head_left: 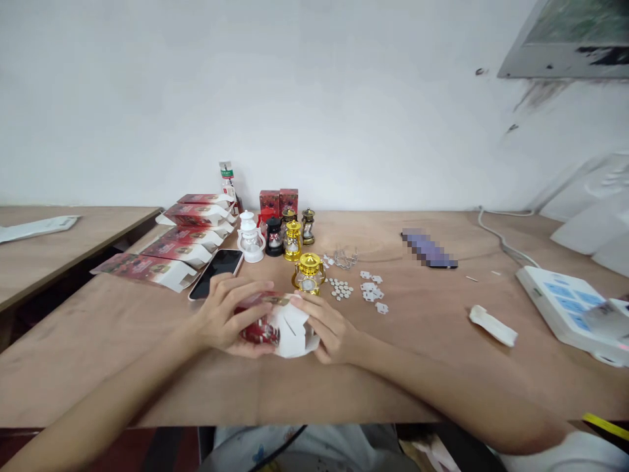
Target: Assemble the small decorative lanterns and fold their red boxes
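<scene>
Near the table's front, my left hand [236, 314] is closed around the red printed side of a small cardboard box [292, 331]. The box's white end flaps stand open and face right. My right hand [331, 328] grips those flaps with bent fingers. Just beyond the box stands a shiny gold mini lantern [309, 272], its base partly hidden by my right hand. Behind it is a group of small lanterns: a white one [250, 239], a black one [274, 236], another gold one [293, 241] and bronze ones [308, 226]. The inside of the box is hidden.
Several flattened red boxes [171, 242] lie at left beside a phone [216, 272]. Two folded red boxes [279, 200] stand near the wall. Small round discs [341, 288], white tags [373, 288] and wire pieces [346, 257] lie mid-table. A white power strip [574, 314] sits right.
</scene>
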{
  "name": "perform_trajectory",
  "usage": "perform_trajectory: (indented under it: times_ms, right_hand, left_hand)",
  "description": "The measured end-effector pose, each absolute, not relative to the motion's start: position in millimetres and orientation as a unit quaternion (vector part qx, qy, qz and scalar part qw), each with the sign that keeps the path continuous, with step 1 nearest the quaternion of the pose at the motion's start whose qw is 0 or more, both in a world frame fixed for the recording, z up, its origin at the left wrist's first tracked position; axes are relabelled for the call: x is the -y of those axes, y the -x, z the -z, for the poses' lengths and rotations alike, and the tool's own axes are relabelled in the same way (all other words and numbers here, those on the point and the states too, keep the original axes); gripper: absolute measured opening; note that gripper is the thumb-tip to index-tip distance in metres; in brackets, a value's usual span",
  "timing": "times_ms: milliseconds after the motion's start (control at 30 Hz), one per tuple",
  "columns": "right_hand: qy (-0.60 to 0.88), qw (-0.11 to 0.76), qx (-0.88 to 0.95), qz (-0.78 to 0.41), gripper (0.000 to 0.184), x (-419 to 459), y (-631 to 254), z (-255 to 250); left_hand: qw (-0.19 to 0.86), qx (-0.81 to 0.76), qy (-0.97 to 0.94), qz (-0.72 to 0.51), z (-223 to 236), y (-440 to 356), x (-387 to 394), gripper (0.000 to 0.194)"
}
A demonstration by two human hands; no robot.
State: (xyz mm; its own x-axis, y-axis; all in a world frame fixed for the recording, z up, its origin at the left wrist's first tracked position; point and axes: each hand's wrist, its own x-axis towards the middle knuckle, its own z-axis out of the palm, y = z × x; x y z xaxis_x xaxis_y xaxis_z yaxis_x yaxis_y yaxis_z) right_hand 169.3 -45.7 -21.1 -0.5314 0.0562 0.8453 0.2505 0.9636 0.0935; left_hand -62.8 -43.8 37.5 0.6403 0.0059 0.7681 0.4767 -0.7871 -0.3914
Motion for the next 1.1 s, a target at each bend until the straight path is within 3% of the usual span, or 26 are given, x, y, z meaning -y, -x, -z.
perform_trajectory:
  times_ms: [233,300,400,600,700,833,967,1100]
  right_hand:
    - [0.049,0.45,0.89,0.045,0.042,46.8,-176.4,18.0]
    - [0.07,0.468,0.881,-0.018,0.033,47.5,-177.6,15.3]
    - [0.137,0.489,0.857,-0.092,0.02,47.1,-176.1,12.9]
    - [0.215,0.511,0.824,-0.119,0.02,44.7,-170.7,16.4]
    - [0.228,0.516,0.821,-0.092,0.005,45.2,-171.1,17.0]
    - [0.231,0.518,0.82,-0.081,0.025,46.3,-170.6,17.7]
    - [0.243,0.523,0.804,-0.143,0.038,45.8,-169.1,20.3]
    - [0.264,0.518,0.799,-0.152,0.024,46.9,-169.9,21.2]
  left_hand:
    - [0.013,0.185,0.965,0.188,-58.9,56.8,46.6,0.065]
    - [0.038,0.192,0.963,0.187,-57.1,56.8,46.0,0.064]
    - [0.157,0.176,0.951,0.201,-52.9,58.9,42.7,0.054]
    - [0.301,0.136,0.926,0.181,-44.4,60.3,38.3,0.039]
    - [0.317,0.129,0.916,0.209,-41.0,62.4,34.9,0.037]
    - [0.319,0.108,0.903,0.265,-37.0,63.9,30.4,0.034]
    - [0.317,0.088,0.898,0.291,-31.7,61.6,30.3,0.029]
    - [0.295,0.135,0.896,0.303,-25.0,55.7,35.0,0.033]
